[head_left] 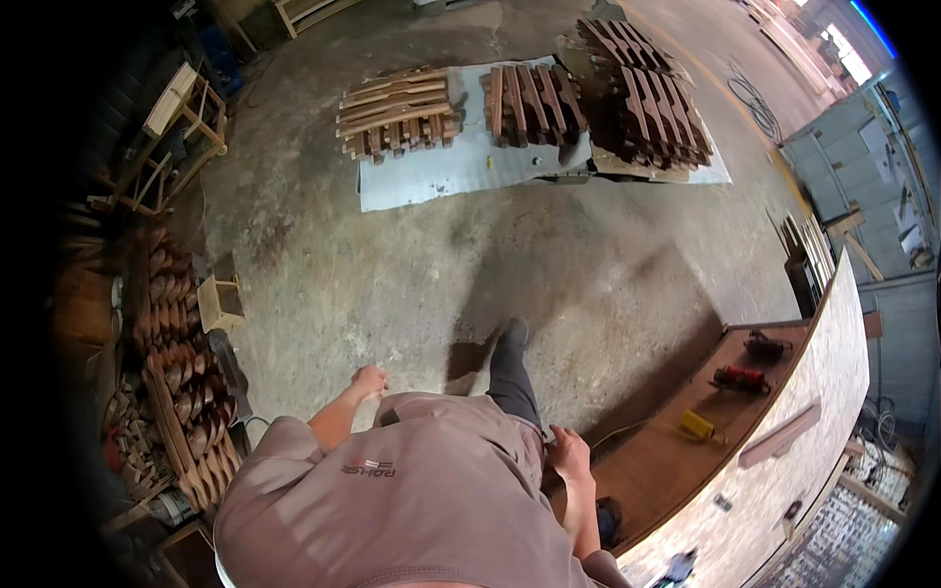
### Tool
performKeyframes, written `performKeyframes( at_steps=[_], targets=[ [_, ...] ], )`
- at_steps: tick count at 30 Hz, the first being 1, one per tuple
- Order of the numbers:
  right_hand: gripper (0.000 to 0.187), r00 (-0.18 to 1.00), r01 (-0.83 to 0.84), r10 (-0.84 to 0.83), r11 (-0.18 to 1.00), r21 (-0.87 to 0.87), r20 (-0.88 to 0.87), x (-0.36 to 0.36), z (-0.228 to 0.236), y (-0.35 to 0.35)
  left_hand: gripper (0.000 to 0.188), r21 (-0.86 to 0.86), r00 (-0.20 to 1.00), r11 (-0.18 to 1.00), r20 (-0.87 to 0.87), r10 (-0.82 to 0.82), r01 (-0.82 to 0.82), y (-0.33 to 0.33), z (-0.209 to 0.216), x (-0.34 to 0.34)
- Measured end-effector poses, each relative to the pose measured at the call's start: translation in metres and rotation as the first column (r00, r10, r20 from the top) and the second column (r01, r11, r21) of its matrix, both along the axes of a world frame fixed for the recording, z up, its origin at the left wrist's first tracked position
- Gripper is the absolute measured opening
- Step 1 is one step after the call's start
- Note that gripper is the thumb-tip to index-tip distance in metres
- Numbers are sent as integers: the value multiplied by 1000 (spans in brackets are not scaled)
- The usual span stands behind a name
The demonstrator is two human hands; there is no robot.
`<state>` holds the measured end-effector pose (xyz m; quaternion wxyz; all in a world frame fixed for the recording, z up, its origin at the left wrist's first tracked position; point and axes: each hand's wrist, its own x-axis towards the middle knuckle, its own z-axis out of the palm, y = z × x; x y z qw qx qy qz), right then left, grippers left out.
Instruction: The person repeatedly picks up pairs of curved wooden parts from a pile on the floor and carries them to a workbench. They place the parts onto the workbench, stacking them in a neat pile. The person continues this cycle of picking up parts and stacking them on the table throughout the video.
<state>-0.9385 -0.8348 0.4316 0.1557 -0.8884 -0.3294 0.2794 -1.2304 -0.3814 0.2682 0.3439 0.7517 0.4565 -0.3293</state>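
1. Concrete floor (pixel 412 255) filled the space ahead of both hands, and well forward of them I saw a white sheet (pixel 421 186) spread over it.
2. The left hand (pixel 370 380) hung over the floor, well apart from any workpiece. Its fingers looked loosely curled, fairly narrow, and I saw nothing in them.
3. The right hand (pixel 569 453) was just beside a brown counter (pixel 642 475); I could not tell whether they touched. Its fingers were bent; I made out nothing held, though the palm was hidden.
4. I judged the step to be walking between places: one shoe (pixel 512 341) showed forward, and neither hand seemed to be working on anything.
5. To my mind, taking a tool called for the right hand to reach forward and right, fingers spread; taking wood called for steps first.
6. I counted three tools on the counter, forward-right of the right hand: a yellow tool (pixel 698 424) nearest, a red-and-black tool (pixel 740 379) beyond it, a dark tool (pixel 766 345) farthest.
7. Farther right of that hand, one wooden bar (pixel 781 434) lay on a pale board (pixel 833 343).
8. Well ahead of both hands I counted four slat groups: a left stack (pixel 397 110), a middle stack (pixel 535 103), a right stack (pixel 662 116) and a rear stack (pixel 622 44). Single slats overlapped too much to count.
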Motion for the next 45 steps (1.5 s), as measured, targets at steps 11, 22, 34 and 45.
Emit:
performKeyframes(
  at_steps=[11, 22, 34, 45],
  targets=[
    [46, 990, -144, 144, 980, -137, -12, 319, 9, 158, 29, -175, 802, 882, 368, 471, -437, 105, 93, 297],
    [46, 972, -231, 215, 951, -206, -97, 550, -32, 336, 27, 19, 881, 932, 333, 335, -361, 287, -3, 536],
    [55, 984, -172, 175, 983, -67, 39, 847, -284, 593, 50, 313, 914, 901, 366, 177, -300, 480, -126, 791],
    [80, 944, 93, -103, 995, 44, 312, 1046, -524, 803, 89, 412, 829, 744, 445, 340, -526, 548, -379, 994]
  ],
)
